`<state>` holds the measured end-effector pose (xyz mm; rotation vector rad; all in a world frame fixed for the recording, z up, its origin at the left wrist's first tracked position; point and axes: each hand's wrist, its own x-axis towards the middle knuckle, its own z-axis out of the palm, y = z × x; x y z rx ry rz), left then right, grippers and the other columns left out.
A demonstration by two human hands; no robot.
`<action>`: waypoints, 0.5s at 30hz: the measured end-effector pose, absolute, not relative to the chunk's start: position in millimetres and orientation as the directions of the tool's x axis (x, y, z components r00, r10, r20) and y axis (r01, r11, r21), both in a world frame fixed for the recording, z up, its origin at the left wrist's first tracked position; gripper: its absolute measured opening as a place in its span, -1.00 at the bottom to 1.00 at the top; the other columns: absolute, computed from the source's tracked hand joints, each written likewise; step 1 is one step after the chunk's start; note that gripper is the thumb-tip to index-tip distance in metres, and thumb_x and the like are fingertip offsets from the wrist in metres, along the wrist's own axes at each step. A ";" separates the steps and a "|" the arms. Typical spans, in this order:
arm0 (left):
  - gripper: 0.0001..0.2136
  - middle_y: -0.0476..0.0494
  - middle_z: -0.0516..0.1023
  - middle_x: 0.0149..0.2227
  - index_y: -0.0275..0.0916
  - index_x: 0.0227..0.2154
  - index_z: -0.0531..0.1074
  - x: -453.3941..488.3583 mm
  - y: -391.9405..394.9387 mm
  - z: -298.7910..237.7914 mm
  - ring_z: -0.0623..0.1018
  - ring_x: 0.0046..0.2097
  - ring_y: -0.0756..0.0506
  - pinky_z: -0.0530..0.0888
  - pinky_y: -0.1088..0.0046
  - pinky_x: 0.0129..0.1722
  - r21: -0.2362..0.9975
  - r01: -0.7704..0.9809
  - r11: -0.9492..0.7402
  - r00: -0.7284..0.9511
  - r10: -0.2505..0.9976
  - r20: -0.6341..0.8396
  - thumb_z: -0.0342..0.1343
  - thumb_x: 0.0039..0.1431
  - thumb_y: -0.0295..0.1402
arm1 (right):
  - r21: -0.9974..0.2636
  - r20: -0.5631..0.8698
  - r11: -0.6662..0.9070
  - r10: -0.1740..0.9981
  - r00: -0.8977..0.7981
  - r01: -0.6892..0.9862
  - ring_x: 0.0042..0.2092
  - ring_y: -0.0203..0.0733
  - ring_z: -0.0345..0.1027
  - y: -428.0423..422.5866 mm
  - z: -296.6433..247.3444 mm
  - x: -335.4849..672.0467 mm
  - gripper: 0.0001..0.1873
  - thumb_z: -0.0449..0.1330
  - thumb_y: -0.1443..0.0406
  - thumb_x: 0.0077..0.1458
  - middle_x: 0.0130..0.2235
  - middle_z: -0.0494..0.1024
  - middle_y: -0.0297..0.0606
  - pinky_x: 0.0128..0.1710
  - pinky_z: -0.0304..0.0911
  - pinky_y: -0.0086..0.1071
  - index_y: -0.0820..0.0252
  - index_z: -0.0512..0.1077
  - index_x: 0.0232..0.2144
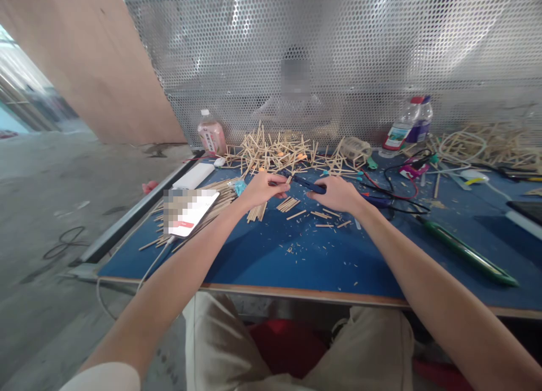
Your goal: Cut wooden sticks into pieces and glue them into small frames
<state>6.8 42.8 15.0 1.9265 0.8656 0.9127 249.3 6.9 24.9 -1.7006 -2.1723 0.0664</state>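
My left hand (263,189) pinches a short thin wooden stick (289,179) between thumb and fingers above the blue tabletop. My right hand (336,192) is closed around a dark blue plier-like hand tool (311,184), whose front end points left and meets the stick near my left fingertips. Whether its jaws are closed is too small to tell. Below the hands lie a small row of cut sticks (288,204), a bundle of longer ones (257,211) and a few loose pieces (324,225) among wood crumbs.
A tangled stick pile (271,148) lies before a perforated metal screen (237,52). At left are a phone (199,207) on long sticks and a pink bottle (212,134). At right stand bottles (400,128), with cables and a green-handled tool (470,253) nearby.
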 end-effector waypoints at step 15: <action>-0.79 -0.19 0.65 -0.39 -0.22 -0.29 0.62 7.3 39.7 19.4 0.64 -0.37 -0.16 0.56 0.21 -0.27 0.834 0.276 -0.478 0.476 0.822 0.314 0.24 0.11 -0.20 | -0.158 0.356 0.224 0.921 -0.157 0.962 -0.33 -0.01 0.40 10.6 24.8 247.3 -0.56 0.13 -0.12 0.05 -0.41 0.55 -0.19 -0.38 0.16 -0.21 0.05 0.54 -0.48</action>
